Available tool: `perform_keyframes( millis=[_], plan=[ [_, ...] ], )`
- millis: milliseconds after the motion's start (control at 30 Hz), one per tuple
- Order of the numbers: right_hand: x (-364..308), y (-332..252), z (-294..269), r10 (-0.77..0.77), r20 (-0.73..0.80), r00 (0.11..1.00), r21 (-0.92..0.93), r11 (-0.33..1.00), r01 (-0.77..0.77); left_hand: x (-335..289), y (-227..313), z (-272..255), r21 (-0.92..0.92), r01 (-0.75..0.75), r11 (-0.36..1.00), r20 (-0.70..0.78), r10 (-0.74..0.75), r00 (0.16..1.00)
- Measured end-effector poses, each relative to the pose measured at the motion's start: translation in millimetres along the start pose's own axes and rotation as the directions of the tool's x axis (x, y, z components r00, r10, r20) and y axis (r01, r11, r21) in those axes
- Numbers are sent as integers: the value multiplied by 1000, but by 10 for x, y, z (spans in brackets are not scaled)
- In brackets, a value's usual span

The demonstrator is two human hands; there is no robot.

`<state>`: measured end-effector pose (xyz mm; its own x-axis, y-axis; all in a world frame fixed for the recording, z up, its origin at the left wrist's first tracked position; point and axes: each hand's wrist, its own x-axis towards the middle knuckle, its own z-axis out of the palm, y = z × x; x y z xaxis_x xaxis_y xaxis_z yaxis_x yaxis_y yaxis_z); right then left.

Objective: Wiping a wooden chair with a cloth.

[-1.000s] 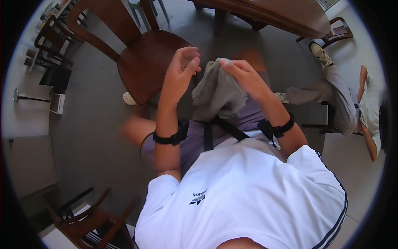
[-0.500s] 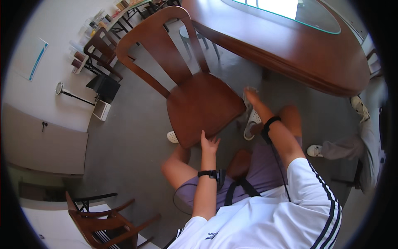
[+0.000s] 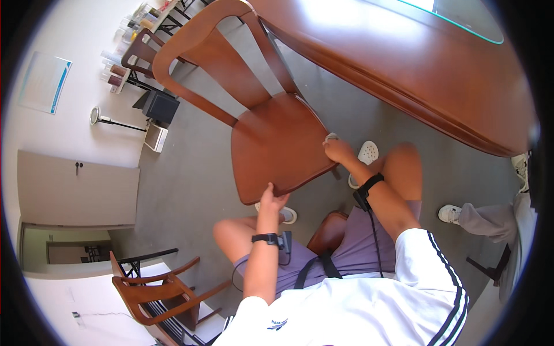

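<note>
A brown wooden chair (image 3: pixel 277 144) stands in front of me, its slatted backrest toward the far left. My left hand (image 3: pixel 273 199) grips the near edge of the seat, thumb on top and the other fingers mostly hidden below. At the seat's right edge, my right hand (image 3: pixel 339 151) is closed around a small greyish crumpled cloth (image 3: pixel 331 137). This hand presses close to the rim. Most of the cloth is hidden by the fingers.
A large brown wooden table (image 3: pixel 404 75) with a glass top fills the far right. Another wooden armchair (image 3: pixel 156 294) stands at the lower left. A person's leg (image 3: pixel 487 218) shows at right. A magnifier lamp (image 3: pixel 96 115) and black box (image 3: pixel 160 108) are at far left.
My right hand has come in from beyond the seat's right corner to its right edge, with the cloth. My left hand has shifted slightly left and now grips the seat edge.
</note>
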<state>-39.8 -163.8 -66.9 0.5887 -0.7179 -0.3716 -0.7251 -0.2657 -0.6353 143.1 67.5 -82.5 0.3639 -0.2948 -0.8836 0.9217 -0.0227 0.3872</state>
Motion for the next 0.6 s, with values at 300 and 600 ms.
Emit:
perform_keyframes(
  millis=[300, 600],
  plan=[
    [-322, -395, 845, -196, 274, 942, 337, 937, 97, 120, 968, -595, 106, -138, 985, -233, 159, 959],
    [-673, -801, 1051, -258, 456, 852, 507, 862, -11, 140, 1758, -865, 247, -105, 963, -364, 193, 911]
  ],
)
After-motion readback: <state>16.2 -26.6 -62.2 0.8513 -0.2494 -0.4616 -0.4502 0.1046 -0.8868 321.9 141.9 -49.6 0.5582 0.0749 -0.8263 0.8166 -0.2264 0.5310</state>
